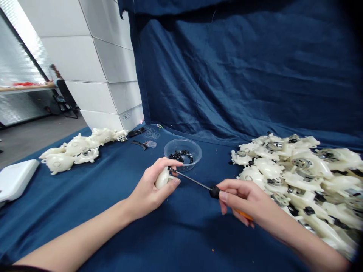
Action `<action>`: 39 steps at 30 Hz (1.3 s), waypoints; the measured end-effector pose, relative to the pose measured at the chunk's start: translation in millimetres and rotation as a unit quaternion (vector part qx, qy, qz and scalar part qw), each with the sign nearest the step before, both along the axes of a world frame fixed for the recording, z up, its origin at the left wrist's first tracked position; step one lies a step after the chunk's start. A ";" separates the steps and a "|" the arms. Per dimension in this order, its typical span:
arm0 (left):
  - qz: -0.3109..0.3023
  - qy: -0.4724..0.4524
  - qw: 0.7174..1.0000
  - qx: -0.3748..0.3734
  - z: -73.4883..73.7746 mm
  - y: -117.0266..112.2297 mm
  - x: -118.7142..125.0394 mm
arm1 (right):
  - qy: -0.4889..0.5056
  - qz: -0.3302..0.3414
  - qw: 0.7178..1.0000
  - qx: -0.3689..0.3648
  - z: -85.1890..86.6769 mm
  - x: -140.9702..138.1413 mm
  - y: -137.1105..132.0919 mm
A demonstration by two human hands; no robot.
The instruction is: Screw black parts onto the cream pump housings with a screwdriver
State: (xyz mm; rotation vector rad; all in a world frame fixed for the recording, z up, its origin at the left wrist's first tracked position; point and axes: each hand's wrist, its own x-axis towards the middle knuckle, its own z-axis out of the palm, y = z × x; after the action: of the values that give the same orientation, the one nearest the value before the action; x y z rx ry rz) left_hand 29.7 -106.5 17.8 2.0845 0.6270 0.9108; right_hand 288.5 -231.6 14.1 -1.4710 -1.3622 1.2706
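My left hand (150,185) is closed around a cream plastic housing (162,179), most of it hidden by my fingers. In my right hand (241,198) is a screwdriver (195,181) with a black and orange handle and a long thin metal shaft. Its tip reaches the housing between my left thumb and fingers, at a small dark part (170,169); whether it sits in a screw I cannot tell. Just beyond my left fingertips stands a clear round plastic bowl (195,145) with small black parts (181,155) inside.
A large pile of cream housings (300,177) with metal and black parts covers the right side. A smaller group of housings (76,147) lies at the left, near a white box-like object (17,179). White cartons (99,64) and a dark blue curtain (241,71) stand behind.
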 end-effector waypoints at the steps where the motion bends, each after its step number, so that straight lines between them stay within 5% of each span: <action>1: -0.002 -0.008 1.000 -0.019 0.6 -0.3 0.1 | 0.007 -0.003 1.000 -0.004 -0.5 0.0 0.7; 4: 0.021 -0.021 0.996 -0.085 2.4 -1.4 1.0 | -0.097 -0.057 0.987 0.119 -8.4 -0.3 1.2; 7: 0.035 -0.011 0.993 -0.109 2.3 -2.8 2.2 | -0.282 -0.089 0.890 0.347 -20.0 0.3 -0.5; 10: 0.026 -0.009 0.996 -0.087 0.0 -3.8 1.8 | -0.373 -0.065 0.808 0.452 -26.5 1.2 -2.8; 13: 0.022 -0.007 1.000 -0.007 -2.6 -2.3 -1.2 | -0.327 -0.051 0.854 0.402 -23.4 1.6 -3.6; 17: -0.018 -0.003 0.994 0.109 -4.1 2.9 -5.6 | -0.120 -0.001 0.987 0.104 -12.3 2.7 -1.3; 19: -0.034 -0.010 0.994 0.107 -3.6 4.3 -5.7 | -0.032 0.016 0.999 0.012 -9.2 2.6 0.0; 22: -0.013 -0.026 0.999 0.023 -2.0 2.9 -3.5 | -0.062 -0.036 0.994 0.081 -11.4 1.4 0.8; 24: 0.001 -0.033 0.999 -0.036 -1.2 0.8 -1.7 | -0.170 -0.071 0.958 0.218 -16.8 1.4 0.9; 26: 0.000 -0.030 0.998 -0.057 -1.2 -0.6 -0.9 | -0.281 -0.083 0.883 0.367 -23.2 2.7 0.9; 28: -0.010 -0.022 0.999 -0.035 -1.7 -0.3 -1.4 | -0.348 -0.076 0.815 0.458 -27.6 4.1 0.6; 29: -0.014 -0.018 1.000 -0.013 -2.1 0.5 -2.0 | -0.359 -0.069 0.802 0.473 -28.2 4.4 0.3; 30: -0.018 -0.014 1.000 0.011 -2.5 1.7 -2.9 | -0.356 -0.062 0.805 0.470 -27.5 4.4 -0.2; 32: -0.022 -0.007 0.998 0.057 -3.5 4.8 -5.1 | -0.313 -0.054 0.855 0.411 -22.2 3.3 -1.5; 36: -0.053 -0.025 0.990 0.129 -4.5 9.4 -8.6 | -0.119 0.023 0.988 0.098 -4.2 0.7 -4.4; 39: -0.073 -0.054 0.985 0.144 -3.5 9.0 -8.3 | 0.000 0.056 0.998 -0.034 3.4 -2.1 -6.0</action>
State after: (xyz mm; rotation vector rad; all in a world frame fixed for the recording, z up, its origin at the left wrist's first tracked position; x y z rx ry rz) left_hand 21.4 -97.5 14.3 2.2826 0.2930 1.0706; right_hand 286.4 -237.6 17.5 -1.4566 -1.4317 1.3995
